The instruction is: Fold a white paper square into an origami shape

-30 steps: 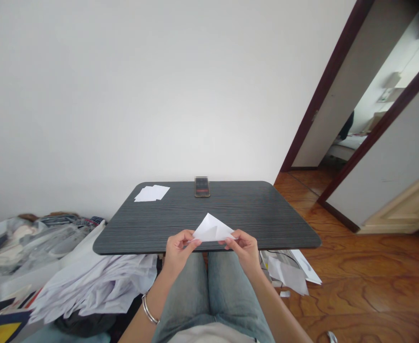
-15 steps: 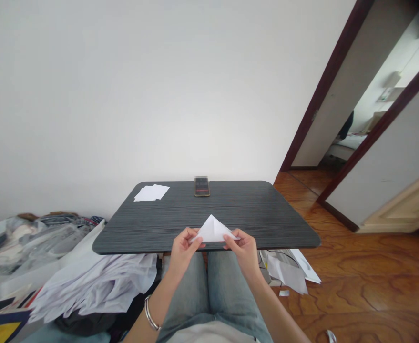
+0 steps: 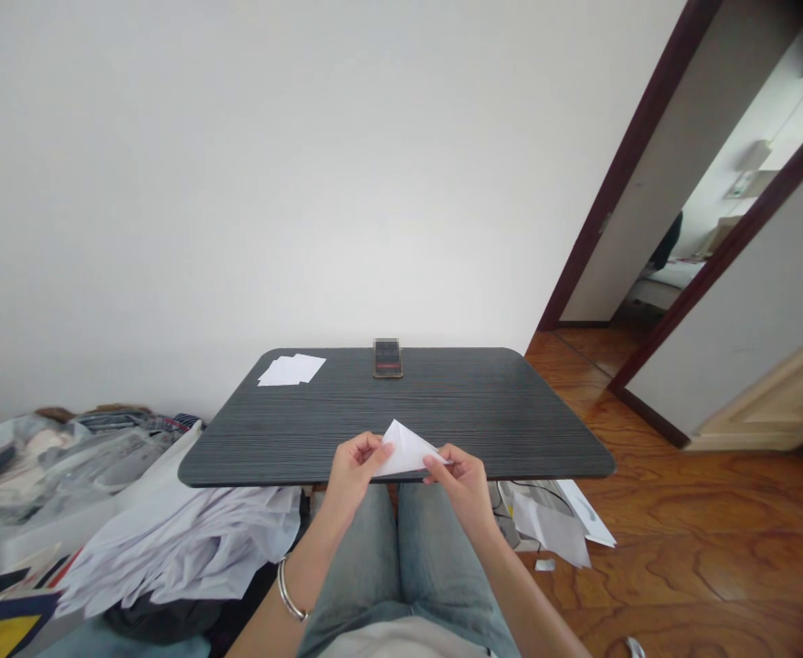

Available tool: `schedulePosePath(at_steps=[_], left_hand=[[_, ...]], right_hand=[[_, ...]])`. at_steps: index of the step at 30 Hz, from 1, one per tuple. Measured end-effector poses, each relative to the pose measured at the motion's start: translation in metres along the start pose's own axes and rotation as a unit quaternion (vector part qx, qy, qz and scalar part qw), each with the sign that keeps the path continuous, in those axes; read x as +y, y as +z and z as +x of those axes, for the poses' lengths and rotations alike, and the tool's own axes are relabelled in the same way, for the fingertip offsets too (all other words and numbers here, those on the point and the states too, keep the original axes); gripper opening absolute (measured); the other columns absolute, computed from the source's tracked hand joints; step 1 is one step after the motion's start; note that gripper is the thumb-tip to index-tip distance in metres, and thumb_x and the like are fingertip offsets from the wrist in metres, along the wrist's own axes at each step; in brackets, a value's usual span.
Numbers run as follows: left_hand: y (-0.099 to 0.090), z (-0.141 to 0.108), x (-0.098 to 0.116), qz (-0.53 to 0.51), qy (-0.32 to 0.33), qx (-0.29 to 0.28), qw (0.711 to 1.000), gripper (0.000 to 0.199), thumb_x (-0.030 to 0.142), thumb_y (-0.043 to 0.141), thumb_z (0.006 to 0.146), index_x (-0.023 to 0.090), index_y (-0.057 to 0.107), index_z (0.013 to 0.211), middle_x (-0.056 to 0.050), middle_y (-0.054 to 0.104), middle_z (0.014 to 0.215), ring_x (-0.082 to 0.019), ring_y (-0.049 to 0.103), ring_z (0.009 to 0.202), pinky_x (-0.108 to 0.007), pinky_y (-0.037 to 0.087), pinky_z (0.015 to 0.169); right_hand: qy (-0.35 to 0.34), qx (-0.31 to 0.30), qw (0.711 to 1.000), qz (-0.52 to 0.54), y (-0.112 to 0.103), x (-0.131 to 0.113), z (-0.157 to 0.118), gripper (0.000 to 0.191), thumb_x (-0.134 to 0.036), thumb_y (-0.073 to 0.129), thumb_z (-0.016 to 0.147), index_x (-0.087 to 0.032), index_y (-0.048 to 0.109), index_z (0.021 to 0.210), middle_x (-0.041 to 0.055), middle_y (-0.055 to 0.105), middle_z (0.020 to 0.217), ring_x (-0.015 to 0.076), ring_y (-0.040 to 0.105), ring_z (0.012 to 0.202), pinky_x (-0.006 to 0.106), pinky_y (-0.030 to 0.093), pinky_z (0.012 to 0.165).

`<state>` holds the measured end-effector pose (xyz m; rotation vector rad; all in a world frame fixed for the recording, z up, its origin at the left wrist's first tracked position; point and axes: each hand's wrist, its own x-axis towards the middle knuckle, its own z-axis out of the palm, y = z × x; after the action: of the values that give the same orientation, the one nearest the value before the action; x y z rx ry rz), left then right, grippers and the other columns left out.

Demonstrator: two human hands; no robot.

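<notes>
White paper sheets and a dark phone sit beyond. Left hand and right hand pinch a partly covered white paper triangle.

Folded paper before phone — sheets left of both, on table.

The place looked like a home, with a dark-framed doorway, wood flooring and fabrics heaped by the wall.
</notes>
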<state>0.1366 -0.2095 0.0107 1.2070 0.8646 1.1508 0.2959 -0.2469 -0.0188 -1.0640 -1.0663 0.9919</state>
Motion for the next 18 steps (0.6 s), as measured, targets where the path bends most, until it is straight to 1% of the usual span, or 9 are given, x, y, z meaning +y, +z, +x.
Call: schedulePosePath(at_steps=[2,4,6,8,10,11,13,15,18], left_hand=[[-0.001,0.0,-0.001,0.006,0.011,-0.006,1.0,0.035,0.04,0.071,0.063,0.014,0.049,0.056,0.001,0.06,0.068,-0.009,0.049,0.057,-0.019,0.034,0.052],[-0.002,0.0,-0.002,0.025,0.022,-0.017,0.999,0.033,0.04,0.07,0.064,0.014,0.049,0.057,0.002,0.056,0.062,-0.008,0.046,0.055,-0.019,0.032,0.051],[-0.003,0.0,-0.001,0.052,0.03,-0.029,0.998,0.033,0.04,0.068,0.066,0.015,0.049,0.058,0.004,0.051,0.057,-0.007,0.043,0.052,-0.019,0.03,0.049],[-0.003,-0.001,0.0,0.077,0.035,-0.042,0.996,0.032,0.04,0.067,0.068,0.015,0.048,0.06,0.004,0.05,0.056,-0.007,0.041,0.051,-0.018,0.029,0.049],[-0.002,-0.002,0.001,0.094,0.035,-0.063,0.993,0.031,0.04,0.065,0.07,0.015,0.048,0.062,0.003,0.052,0.058,-0.008,0.042,0.052,-0.018,0.03,0.049],[-0.002,-0.002,0.002,0.098,0.034,-0.074,0.992,0.03,0.04,0.063,0.071,0.015,0.049,0.064,0.003,0.053,0.059,-0.008,0.043,0.052,-0.018,0.03,0.049],[0.0,-0.003,0.002,0.1,0.033,-0.093,0.99,0.028,0.04,0.061,0.074,0.015,0.05,0.068,0.002,0.054,0.062,-0.008,0.043,0.053,-0.018,0.031,0.049],[0.001,-0.003,0.002,0.1,0.039,-0.1,0.989,0.026,0.039,0.059,0.075,0.015,0.05,0.07,0.002,0.055,0.064,-0.008,0.044,0.054,-0.018,0.033,0.049],[-0.001,-0.002,0.002,0.122,0.045,-0.103,0.986,0.026,0.038,0.061,0.074,0.015,0.053,0.067,0.001,0.055,0.065,-0.01,0.048,0.058,-0.019,0.037,0.053]], right_hand=[[0.001,-0.01,1.0,-0.001,-0.001,0.001,0.001,0.034,-0.042,0.068,0.067,-0.018,0.049,0.055,-0.0026,0.05,0.053,0.0108,0.049,0.049,0.023,0.044,0.048],[-0.003,-0.023,1.0,0.009,-0.002,-0.001,0.002,0.029,-0.039,0.07,0.066,-0.018,0.051,0.061,-0.0029,0.052,0.055,0.0104,0.048,0.05,0.022,0.043,0.048],[-0.009,-0.035,0.999,0.018,-0.003,-0.004,0.004,0.026,-0.036,0.071,0.066,-0.018,0.054,0.075,-0.0022,0.057,0.061,0.0108,0.05,0.053,0.021,0.043,0.049],[-0.005,-0.059,0.998,0.005,-0.004,-0.009,0.007,0.033,-0.034,0.071,0.066,-0.018,0.056,0.091,-0.0001,0.062,0.068,0.0126,0.054,0.057,0.022,0.043,0.052],[0.003,-0.094,0.995,-0.016,-0.005,-0.013,0.01,0.034,-0.033,0.069,0.068,-0.017,0.059,0.096,0.0022,0.065,0.072,0.015,0.057,0.063,0.024,0.044,0.057],[0.005,-0.11,0.994,-0.029,-0.006,-0.014,0.011,0.031,-0.034,0.068,0.068,-0.016,0.062,0.093,0.0025,0.065,0.072,0.0155,0.057,0.064,0.024,0.044,0.058],[0.004,-0.126,0.991,-0.054,-0.007,-0.015,0.013,0.021,-0.034,0.066,0.07,-0.015,0.065,0.079,0.0012,0.063,0.066,0.0142,0.055,0.06,0.023,0.041,0.055],[0.002,-0.118,0.99,-0.077,-0.007,-0.013,0.014,0.02,-0.034,0.065,0.071,-0.015,0.064,0.066,-0.0015,0.057,0.056,0.0113,0.049,0.052,0.021,0.036,0.05],[0.0,-0.091,0.992,-0.085,-0.007,-0.011,0.015,0.024,-0.036,0.065,0.07,-0.016,0.059,0.059,-0.0031,0.051,0.05,0.0099,0.043,0.048,0.021,0.033,0.047]])
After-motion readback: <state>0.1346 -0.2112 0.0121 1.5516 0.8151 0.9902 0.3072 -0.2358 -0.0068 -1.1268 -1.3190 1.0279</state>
